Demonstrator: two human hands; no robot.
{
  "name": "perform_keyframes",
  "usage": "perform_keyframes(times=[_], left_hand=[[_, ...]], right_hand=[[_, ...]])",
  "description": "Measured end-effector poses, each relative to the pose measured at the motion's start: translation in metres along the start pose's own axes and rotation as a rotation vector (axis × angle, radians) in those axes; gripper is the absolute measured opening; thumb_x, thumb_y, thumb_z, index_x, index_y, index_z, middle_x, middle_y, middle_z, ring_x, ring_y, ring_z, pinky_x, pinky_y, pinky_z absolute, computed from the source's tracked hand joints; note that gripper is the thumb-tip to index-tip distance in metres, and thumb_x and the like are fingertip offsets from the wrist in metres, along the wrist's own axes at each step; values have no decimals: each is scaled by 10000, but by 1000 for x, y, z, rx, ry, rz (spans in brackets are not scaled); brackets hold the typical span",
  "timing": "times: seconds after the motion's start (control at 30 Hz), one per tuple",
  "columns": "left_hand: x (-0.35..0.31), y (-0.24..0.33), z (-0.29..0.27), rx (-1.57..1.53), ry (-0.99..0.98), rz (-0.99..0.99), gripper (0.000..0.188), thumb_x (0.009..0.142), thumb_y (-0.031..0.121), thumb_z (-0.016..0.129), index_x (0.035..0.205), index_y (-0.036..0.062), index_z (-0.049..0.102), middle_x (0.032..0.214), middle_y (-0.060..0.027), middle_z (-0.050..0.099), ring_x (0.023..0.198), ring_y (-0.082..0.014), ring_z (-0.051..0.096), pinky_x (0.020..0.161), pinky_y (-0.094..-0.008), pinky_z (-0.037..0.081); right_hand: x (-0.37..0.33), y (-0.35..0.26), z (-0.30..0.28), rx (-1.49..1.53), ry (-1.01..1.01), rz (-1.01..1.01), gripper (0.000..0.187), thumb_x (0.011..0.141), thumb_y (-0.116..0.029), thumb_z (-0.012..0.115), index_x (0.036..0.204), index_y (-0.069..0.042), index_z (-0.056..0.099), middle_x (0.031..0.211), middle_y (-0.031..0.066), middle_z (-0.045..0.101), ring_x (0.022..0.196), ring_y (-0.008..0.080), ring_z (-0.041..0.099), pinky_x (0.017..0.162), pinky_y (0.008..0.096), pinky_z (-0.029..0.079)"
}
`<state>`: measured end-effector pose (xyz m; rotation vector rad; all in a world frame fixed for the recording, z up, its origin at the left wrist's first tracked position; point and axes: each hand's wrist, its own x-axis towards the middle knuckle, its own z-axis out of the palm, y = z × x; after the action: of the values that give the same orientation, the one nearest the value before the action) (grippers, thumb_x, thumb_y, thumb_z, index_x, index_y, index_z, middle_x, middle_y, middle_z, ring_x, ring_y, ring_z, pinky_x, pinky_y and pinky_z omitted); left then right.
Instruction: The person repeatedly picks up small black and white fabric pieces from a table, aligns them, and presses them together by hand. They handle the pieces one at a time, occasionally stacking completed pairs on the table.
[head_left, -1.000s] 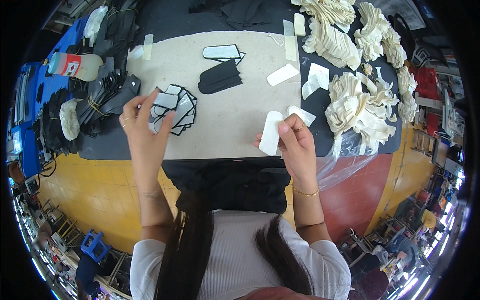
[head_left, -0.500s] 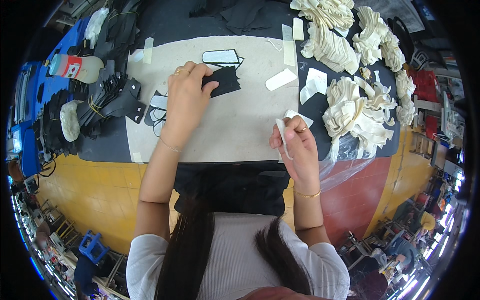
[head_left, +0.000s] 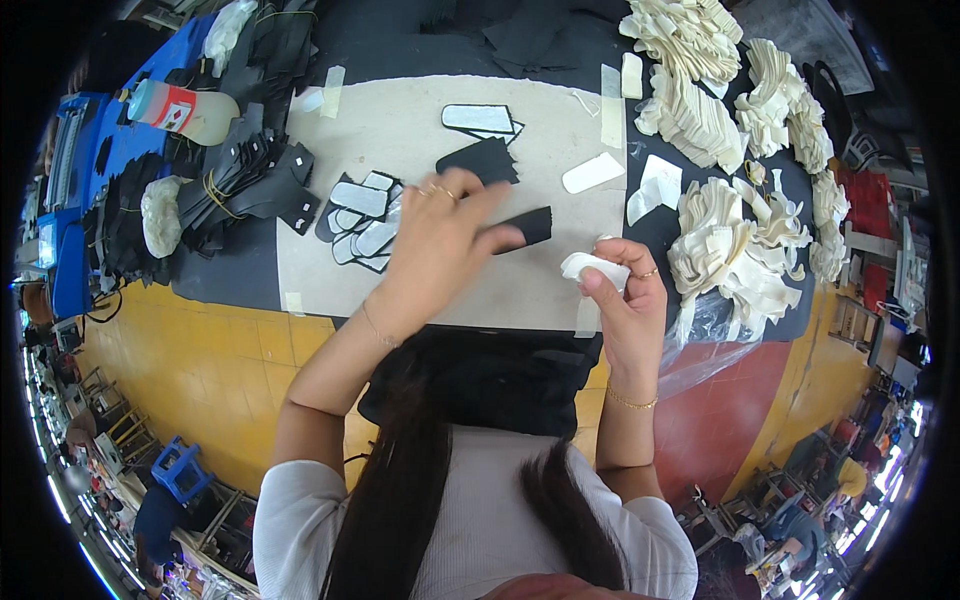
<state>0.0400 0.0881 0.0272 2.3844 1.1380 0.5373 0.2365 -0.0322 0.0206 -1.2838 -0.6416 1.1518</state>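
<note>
My left hand (head_left: 445, 235) is over the middle of the pale work sheet (head_left: 390, 295). Its thumb lies on a small black fabric strip (head_left: 532, 226), which sticks out to the right of the fingers; the rest of the grip is partly hidden. Beyond the hand lies a stack of black fabric pieces (head_left: 478, 160). Near the sheet's right edge my right hand (head_left: 632, 295) pinches a small white rounded pad piece (head_left: 594, 269) between thumb and fingers. To the left of my left hand sits a cluster of black pieces with white inserts (head_left: 358, 200).
More black-and-white pieces (head_left: 475, 118) and a white rounded piece (head_left: 592, 172) lie on the sheet. Bundled cream strips (head_left: 725, 240) fill the right side. At left are banded black pieces (head_left: 230, 185), a bottle with a red label (head_left: 185, 110) and blue trays (head_left: 70, 230).
My left hand has come nearer and to the right, off the black stack, with one black strip. My right hand has turned the white piece flatter. The left cluster is less covered.
</note>
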Motion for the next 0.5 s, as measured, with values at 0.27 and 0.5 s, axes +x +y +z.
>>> perform_keyframes(times=[0.27,0.5], left_hand=[[24,-33,6,114,126,-148,322,842,197,765,1121,42,714,1042,-85,630,1005,-286,581,876,-411,422],[20,-13,-6,-149,274,-174,204,859,109,746,1048,35,737,869,-99,674,834,-283,621,821,-369,459]], right_hand=[[-6,5,2,-179,23,-62,254,883,-58,784,1123,-26,707,973,-19,695,629,-24,399,549,151,314],[-10,1,4,-143,23,-58,155,939,-37,706,1076,29,672,1018,87,709,839,134,700,739,237,536]])
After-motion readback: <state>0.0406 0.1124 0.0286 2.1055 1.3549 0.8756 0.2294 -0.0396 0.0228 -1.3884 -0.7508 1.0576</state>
